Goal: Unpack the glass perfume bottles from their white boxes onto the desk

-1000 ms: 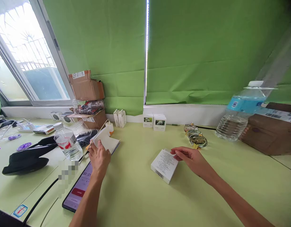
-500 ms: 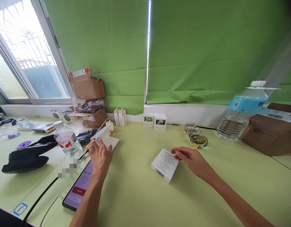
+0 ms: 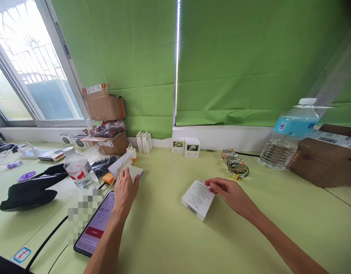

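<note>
The right hand (image 3: 212, 185), fingers narrowed but hold unclear, met a seemingly light, stiff box (image 3: 196, 199) lying on the table (image 3: 161, 232), best gripped by its sides, while the left hand (image 3: 125, 190), hold also unclear, was at a booklet (image 3: 137, 172).

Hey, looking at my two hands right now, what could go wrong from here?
The left forearm passes over part of the phone, so it might brush the screen. The small water bottle stands left of the left hand; a sideways sweep could tip it near the phone. The right hand has its fingertips at one corner of the white box, which might swivel if nudged.
</note>
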The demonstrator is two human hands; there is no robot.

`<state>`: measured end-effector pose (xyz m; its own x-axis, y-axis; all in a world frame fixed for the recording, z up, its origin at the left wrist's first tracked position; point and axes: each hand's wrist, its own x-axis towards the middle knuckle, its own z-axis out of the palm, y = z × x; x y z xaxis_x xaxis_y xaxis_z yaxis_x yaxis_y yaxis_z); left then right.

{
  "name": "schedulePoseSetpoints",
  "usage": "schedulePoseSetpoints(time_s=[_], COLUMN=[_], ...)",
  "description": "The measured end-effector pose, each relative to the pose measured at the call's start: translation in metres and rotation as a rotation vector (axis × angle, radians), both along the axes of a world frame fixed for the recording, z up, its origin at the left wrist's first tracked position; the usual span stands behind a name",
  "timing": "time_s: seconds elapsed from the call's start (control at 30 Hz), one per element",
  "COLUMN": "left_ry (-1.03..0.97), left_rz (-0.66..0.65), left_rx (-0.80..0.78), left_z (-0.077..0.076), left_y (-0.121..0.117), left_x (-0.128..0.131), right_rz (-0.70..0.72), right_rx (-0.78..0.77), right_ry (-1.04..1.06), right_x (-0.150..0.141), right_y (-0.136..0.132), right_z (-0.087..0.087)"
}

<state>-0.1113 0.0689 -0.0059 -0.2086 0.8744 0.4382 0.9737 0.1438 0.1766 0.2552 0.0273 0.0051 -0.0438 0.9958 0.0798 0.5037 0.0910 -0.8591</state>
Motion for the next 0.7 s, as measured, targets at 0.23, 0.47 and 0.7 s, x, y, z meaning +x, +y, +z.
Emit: schedulePoseSetpoints(time_s=[0.23, 0.47, 0.7], left_ry=[0.007, -0.053, -0.206], left_rz=[-0.153, -0.199, -0.469], left_rx=[-0.119, -0.053, 0.018], left_z=[-0.024, -0.017, -0.005], left_y=[0.003, 0.001, -0.017], left_x=[-0.008, -0.002, 0.052], right_rz=[-0.001, -0.036, -0.092], right_rx=[0.001, 0.115, 0.174], right_ry=[-0.012, -0.160, -0.588], right_x=[-0.003, -0.006, -0.031], right_y=[-0.003, -0.006, -0.027], right_z=[0.003, 0.007, 0.005])
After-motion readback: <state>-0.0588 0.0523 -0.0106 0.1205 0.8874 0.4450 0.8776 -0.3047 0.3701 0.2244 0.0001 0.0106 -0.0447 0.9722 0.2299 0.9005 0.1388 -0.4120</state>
